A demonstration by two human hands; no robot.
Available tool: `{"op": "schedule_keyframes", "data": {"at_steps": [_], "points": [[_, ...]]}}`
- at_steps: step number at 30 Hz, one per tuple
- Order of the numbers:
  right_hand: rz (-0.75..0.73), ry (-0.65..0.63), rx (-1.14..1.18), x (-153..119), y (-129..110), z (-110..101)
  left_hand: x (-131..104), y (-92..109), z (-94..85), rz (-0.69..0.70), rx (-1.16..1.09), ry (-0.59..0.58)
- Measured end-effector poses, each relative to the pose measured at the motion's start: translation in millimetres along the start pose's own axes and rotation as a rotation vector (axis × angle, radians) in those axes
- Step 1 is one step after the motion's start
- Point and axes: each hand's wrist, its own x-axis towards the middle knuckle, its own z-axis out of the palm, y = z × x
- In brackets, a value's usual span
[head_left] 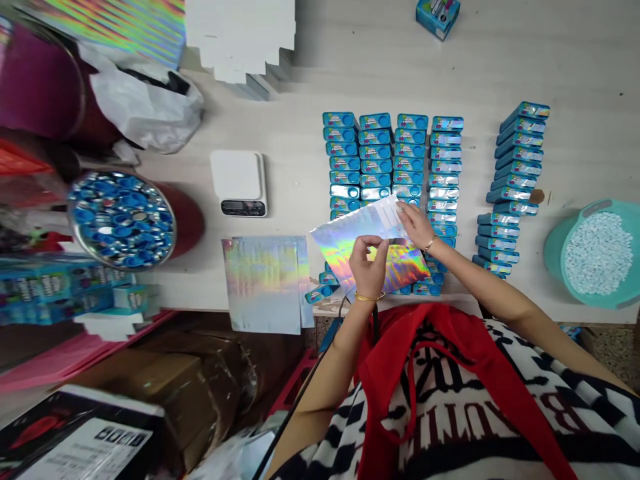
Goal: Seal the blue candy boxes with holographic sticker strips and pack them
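Observation:
A shiny holographic sheet [345, 243] lies tilted over the near ends of several rows of small blue boxes [375, 150]. My left hand [369, 260] is above its middle, thumb and forefinger pinched together; a small dark strip shows beside the fingertips, too small to make out. At the sheet's upper right, by a white label, my right hand [416, 225] rests with its fingers on the edge, gripping it. More holographic sheets [263, 283] lie stacked to the left.
A white scale [238, 180] stands left of the boxes, beside a red bucket [187, 223] of blue lids. Another box row [520, 153] and a teal basin [555, 250] of white pellets stand right. White cartons [240, 33] lie at the back.

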Motion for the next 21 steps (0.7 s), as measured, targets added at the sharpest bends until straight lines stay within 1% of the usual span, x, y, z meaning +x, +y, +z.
{"op": "schedule_keyframes", "data": {"at_steps": [1,2,4,5,7,10,13,16,18,21], "points": [[0.027,0.062,0.15,-10.5,1.3,-2.8,0.6,3.3,2.7,-0.085,-0.116,0.041],[0.062,0.098,0.28,-22.9,2.0,-5.6,2.1,4.8,6.6,-0.156,-0.22,0.055],[0.128,0.11,0.459,-50.5,1.5,-10.4,4.6,3.3,17.8,-0.251,-0.361,0.033],[0.148,0.115,0.506,-64.0,0.9,-12.5,4.3,1.0,24.6,-0.278,-0.401,0.01],[0.168,0.166,0.54,-87.2,1.0,-16.8,-0.6,-5.4,40.2,-0.307,-0.453,-0.04],[0.191,0.287,0.506,-108.7,8.6,-27.3,-14.1,-15.0,66.5,-0.324,-0.474,-0.115],[0.195,0.368,0.393,-116.4,26.1,-45.0,-23.2,-20.6,93.2,-0.274,-0.369,-0.164],[0.198,0.406,0.228,-114.5,47.0,-63.5,-22.8,-20.0,115.7,-0.134,-0.181,-0.169],[0.186,0.417,0.121,-109.8,59.6,-72.0,-20.0,-17.2,126.3,-0.059,-0.043,-0.151],[0.156,0.415,0.003,-102.3,75.0,-77.3,-17.1,-12.3,135.6,-0.007,0.151,-0.156]]}}
